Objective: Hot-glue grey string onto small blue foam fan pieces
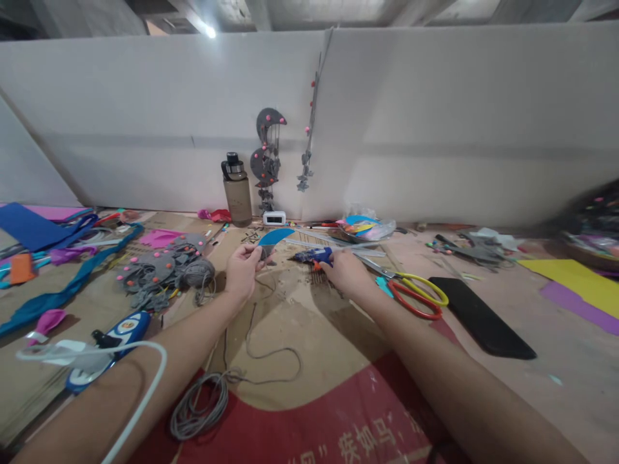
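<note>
My left hand (pixel 243 269) pinches a curved blue piece (pixel 276 236) that has a grey part below it, held above the cardboard. With its fingers closed round the handle, my right hand (pixel 345 270) grips a blue glue gun (pixel 312 256), its nozzle pointing left toward the piece. A grey cord (pixel 275 352) trails over the cardboard beneath my hands to a coiled bundle (pixel 199 407). Beside my right wrist lie scissors (pixel 416 295) with red and yellow handles. Left of my left hand sit a ball of grey yarn (pixel 198 274) and grey felt shapes with pink and orange balls (pixel 155 269).
A bottle (pixel 238 193) and a small white digital display (pixel 275 218) stand by the back board. Grey moon-shaped hangings (pixel 265 164) hang there. A black phone-like slab (pixel 482 317) lies right. A blue-and-white power strip (pixel 109 351) with a white cable is at left.
</note>
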`<action>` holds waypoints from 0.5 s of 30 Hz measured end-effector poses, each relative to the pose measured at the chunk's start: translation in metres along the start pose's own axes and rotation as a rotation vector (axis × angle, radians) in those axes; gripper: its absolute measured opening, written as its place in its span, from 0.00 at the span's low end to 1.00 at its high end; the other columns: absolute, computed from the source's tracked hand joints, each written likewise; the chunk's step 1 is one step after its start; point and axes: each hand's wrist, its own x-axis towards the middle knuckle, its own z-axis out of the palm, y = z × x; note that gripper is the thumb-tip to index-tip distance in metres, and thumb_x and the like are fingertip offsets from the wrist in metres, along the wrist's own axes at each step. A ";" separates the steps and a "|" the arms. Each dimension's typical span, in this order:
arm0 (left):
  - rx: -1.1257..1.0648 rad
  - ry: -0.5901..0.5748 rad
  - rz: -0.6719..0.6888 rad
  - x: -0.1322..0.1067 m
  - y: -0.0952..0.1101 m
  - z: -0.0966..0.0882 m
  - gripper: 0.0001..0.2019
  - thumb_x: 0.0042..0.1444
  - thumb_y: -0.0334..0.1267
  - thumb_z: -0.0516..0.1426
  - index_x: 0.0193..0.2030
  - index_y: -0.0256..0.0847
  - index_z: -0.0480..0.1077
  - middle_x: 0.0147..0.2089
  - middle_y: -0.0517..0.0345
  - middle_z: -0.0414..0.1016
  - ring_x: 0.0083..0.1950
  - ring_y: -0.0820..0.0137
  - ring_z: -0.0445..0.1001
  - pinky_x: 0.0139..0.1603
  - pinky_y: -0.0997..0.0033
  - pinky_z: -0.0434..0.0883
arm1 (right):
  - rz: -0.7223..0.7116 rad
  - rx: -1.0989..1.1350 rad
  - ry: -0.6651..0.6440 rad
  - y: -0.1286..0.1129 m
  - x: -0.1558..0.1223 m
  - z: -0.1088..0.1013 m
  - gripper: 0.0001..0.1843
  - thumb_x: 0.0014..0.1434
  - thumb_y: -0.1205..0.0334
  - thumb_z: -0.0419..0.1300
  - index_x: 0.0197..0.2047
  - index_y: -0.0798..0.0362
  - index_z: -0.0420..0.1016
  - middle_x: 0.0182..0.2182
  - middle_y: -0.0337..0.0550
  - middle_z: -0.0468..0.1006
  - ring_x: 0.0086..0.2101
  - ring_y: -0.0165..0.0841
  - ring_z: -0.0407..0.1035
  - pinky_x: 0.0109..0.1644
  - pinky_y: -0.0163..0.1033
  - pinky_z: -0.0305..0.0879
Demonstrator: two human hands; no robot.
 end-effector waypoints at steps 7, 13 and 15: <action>0.338 -0.028 0.230 0.000 0.014 0.001 0.09 0.46 0.40 0.61 0.31 0.37 0.68 0.26 0.59 0.75 0.29 0.71 0.76 0.35 0.70 0.72 | -0.124 0.616 0.031 -0.058 -0.013 0.021 0.13 0.49 0.58 0.58 0.36 0.52 0.60 0.35 0.44 0.69 0.37 0.34 0.65 0.45 0.43 0.62; 0.543 -0.057 0.382 -0.002 0.026 -0.001 0.07 0.49 0.39 0.58 0.32 0.38 0.71 0.26 0.61 0.73 0.28 0.73 0.73 0.34 0.72 0.71 | 0.084 1.242 -0.213 -0.111 -0.011 0.045 0.25 0.42 0.62 0.62 0.40 0.49 0.53 0.30 0.34 0.69 0.28 0.28 0.66 0.35 0.38 0.66; 0.540 -0.044 0.379 -0.003 0.028 0.000 0.06 0.48 0.38 0.59 0.30 0.37 0.71 0.26 0.61 0.72 0.28 0.73 0.73 0.34 0.73 0.71 | 0.054 1.292 -0.247 -0.112 -0.012 0.047 0.19 0.45 0.60 0.60 0.38 0.48 0.55 0.26 0.31 0.66 0.23 0.25 0.62 0.28 0.35 0.64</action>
